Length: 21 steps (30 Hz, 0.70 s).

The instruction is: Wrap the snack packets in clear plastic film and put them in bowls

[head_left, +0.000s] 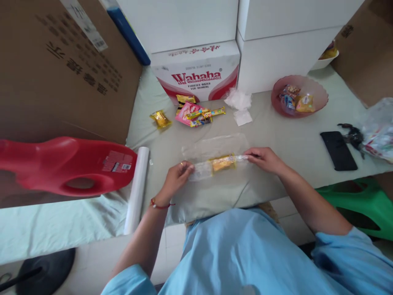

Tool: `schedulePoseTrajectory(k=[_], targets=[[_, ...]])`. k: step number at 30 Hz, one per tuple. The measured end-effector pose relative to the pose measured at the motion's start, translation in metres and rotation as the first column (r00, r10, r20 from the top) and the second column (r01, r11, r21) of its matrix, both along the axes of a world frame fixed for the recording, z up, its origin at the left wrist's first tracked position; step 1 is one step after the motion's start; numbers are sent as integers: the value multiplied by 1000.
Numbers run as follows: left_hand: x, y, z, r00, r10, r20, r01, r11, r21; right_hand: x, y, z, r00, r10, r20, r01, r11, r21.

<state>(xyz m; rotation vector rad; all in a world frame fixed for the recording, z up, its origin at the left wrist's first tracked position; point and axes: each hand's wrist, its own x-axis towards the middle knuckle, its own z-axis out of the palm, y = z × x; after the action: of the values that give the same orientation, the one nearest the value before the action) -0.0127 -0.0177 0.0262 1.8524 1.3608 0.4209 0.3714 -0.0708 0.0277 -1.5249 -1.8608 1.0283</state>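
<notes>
Pale tabletop [282, 139], yellow packet [224, 163], long axis left-to-right, left fingers [188, 167] and right fingers [252, 153] pinching clear film [202, 170]

You've got a Wahaha water carton [196, 76] beside a white box [276, 61] at the back, a red jug [61, 162] off to your left, a black phone [338, 150] over on your right, plus a green plastic stool [379, 198] lower down.

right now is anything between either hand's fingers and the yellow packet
Only the clear plastic film, which seems wrapped around the yellow packet and stretches past both its ends. The left hand holds one end, the right hand the other. No other object shows between either hand and the packet.
</notes>
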Motion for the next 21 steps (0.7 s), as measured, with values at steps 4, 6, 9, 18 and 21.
schedulePoseTrajectory(k=[4,6,9,18,21], targets=[[3,22,-3,935,331,-124,-297,927,229,-6,36,-7,939,-93,331,121,990,-65],[-1,13,6,870,486,-77,-415,809,416,-6,43,-3,857,-146,494,176,984,-14],[0,-22,28,800,597,62,-473,564,677,-8,52,16,797,-219,562,180,976,126],[105,-71,13,972,-107,-210,213,777,592,-86,116,21,779,142,610,-191,981,16],[120,-59,-3,921,-117,-372,286,851,440,-99,127,15,791,170,587,-140,985,-96]])
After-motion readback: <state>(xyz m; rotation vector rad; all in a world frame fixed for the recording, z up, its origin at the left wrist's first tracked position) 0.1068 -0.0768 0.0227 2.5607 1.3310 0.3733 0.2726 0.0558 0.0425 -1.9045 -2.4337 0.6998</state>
